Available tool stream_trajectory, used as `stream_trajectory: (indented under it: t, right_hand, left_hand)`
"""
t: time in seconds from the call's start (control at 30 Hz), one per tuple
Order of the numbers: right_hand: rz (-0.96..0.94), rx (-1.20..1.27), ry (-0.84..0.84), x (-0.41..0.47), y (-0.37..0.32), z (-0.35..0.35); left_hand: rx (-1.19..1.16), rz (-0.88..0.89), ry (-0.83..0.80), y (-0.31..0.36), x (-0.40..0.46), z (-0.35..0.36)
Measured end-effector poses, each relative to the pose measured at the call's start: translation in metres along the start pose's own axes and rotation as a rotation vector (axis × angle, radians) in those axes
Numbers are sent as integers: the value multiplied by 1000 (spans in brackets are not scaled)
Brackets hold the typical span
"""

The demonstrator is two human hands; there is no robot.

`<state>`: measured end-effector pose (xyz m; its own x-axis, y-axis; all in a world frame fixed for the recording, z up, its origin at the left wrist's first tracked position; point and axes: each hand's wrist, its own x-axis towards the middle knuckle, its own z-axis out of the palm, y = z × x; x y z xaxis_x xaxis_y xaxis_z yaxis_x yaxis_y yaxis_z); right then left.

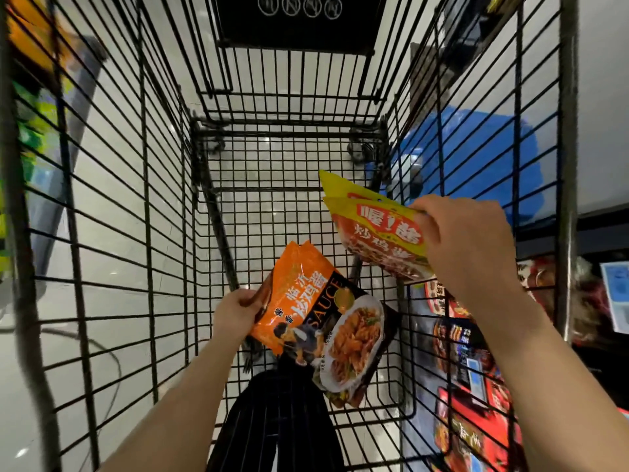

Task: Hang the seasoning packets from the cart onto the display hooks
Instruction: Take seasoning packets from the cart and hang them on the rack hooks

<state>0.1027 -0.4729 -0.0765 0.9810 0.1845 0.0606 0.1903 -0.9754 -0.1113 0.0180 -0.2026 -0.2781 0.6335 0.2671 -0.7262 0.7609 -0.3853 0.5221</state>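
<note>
A pale, glossy shop floor [112, 185] is showing through the black wire mesh of a shopping cart [163, 212], which is filling nearly the whole view from above.

Inside the basket, the left hand [236, 311] is gripping a small stack of orange-and-black sauce packets [323, 321] by their left edge, thumb on top and fingers curled underneath. The stack is fanning slightly at its upper corner, so at least 2 packets are showing; the front one is carrying the word "SAUCE" and a picture of a plated dish. It is lying tilted, low in the cart and near the wire bottom, though whether it is touching the wire cannot be told.

The right hand [466, 243] is holding a bunch of yellow-and-red seasoning packets [374, 226] from above, fingers curled over their right edge. 2 yellow top corners are sticking out toward the upper left. This bunch is sitting higher in the cart than the orange stack, close to the right side wall, and apart from the orange stack.

Both bare forearms are reaching in from the bottom of the frame. Between them, dark clothing [272, 420] is visible through the wire.

Beyond the right wall, red packaged goods [473, 430] are sitting on a shelf, and a blue bin [476, 158] is standing farther back. Blurred green and orange products [30, 97] are lining the left edge.
</note>
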Motion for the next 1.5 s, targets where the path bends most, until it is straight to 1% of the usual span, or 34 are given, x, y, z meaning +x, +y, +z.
stream_trajectory:
  t: [0.07,0.17,0.27,0.33,0.4,0.43,0.5,0.53,0.6,0.67,0.73,0.8,0.87,0.97,1.03,1.13,1.23,1.3,1.4,1.5]
  right_hand:
    - [13,-42,20,2,1,-1]
    - [48,-21,34,2,0,-3]
    - [133,77,48,-6,-3,-14]
    - [159,131,74,-15,-8,-27]
    - [146,174,108,-24,-16,-48]
    - [150,198,127,-27,-20,-63]
    - [150,226,191,-32,-27,-98]
    - [147,237,224,-36,-31,-116]
    - [170,265,231,-43,-42,-151]
    - [205,332,261,-53,-53,-185]
    - [230,402,340,-66,-67,-222]
    - [239,438,409,-84,-81,-259]
    - [241,461,453,-105,-96,-292]
    - [233,384,538,-143,-115,-335]
    - [242,303,599,-173,-125,-356]
    - [280,250,701,-228,-138,-379]
    - [347,170,758,-287,-151,-398]
    - [395,97,762,-321,-156,-410]
    - [514,-32,773,-378,-166,-424]
    - [607,-148,790,-435,-176,-434]
  left_hand:
    - [-2,20,71,12,-17,1]
    - [37,145,180,39,-59,-5]
    - [158,340,263,65,-107,-18]
    - [219,536,308,86,-140,-30]
    - [354,782,268,101,-168,-40]
    - [408,873,254,104,-179,-44]
    - [444,955,228,107,-195,-57]
    - [453,989,250,109,-201,-67]
    - [429,1058,346,117,-215,-95]
    - [331,1149,431,122,-231,-124]
    - [271,1205,462,124,-251,-154]
    - [246,1313,520,125,-271,-181]
    - [214,1410,537,124,-293,-206]
    - [104,1529,517,121,-323,-231]
    - [43,1639,495,121,-345,-238]
    - [-61,1815,359,126,-377,-239]
    - [-83,1957,243,132,-407,-233]
    - [-91,2006,179,134,-424,-226]
    - [-172,2053,-3,133,-455,-207]
    - [-213,2092,-148,132,-486,-182]
